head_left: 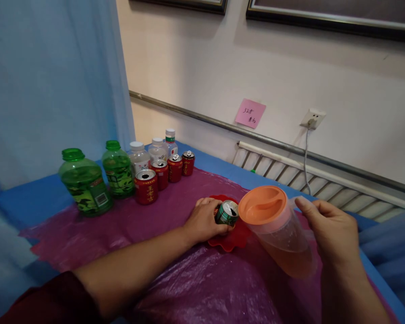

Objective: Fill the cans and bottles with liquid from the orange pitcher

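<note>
On the red dish (230,240), left fingers (219,230) grip an opened green can (227,212); right hand (330,229) apparently holds the tilted, part-filled pitcher (280,234).

Cream wall (222,67) w/ pink note (250,113), socket (312,119), radiator (310,175), blue curtain (50,81), framed pics (330,13)

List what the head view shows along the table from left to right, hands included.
Big green bottle → second green bottle → front red can → left hand → green can → orange-lidded pitcher → right hand.
</note>
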Available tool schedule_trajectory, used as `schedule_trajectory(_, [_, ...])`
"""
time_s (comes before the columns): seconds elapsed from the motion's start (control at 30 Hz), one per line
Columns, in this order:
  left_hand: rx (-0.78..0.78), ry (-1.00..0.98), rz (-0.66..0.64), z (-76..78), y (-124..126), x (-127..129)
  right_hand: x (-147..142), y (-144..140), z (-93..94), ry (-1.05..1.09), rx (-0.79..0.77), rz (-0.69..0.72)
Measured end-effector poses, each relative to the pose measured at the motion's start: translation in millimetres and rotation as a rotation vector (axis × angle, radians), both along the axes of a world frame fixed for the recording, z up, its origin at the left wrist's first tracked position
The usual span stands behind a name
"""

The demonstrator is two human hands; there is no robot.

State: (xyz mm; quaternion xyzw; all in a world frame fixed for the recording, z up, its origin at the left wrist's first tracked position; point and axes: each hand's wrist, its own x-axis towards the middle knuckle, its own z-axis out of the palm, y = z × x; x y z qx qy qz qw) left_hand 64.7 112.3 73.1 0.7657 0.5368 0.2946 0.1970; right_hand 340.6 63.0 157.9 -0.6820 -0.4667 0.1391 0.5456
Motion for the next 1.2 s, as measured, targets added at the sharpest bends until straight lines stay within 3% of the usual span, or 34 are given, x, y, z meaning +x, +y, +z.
schedule_trajectory(1.2, [0.005,-0.019,0.003,-0.1,0.7,0.1,2.3,-1.2,-1.4,-0.01,0.005,0.036])
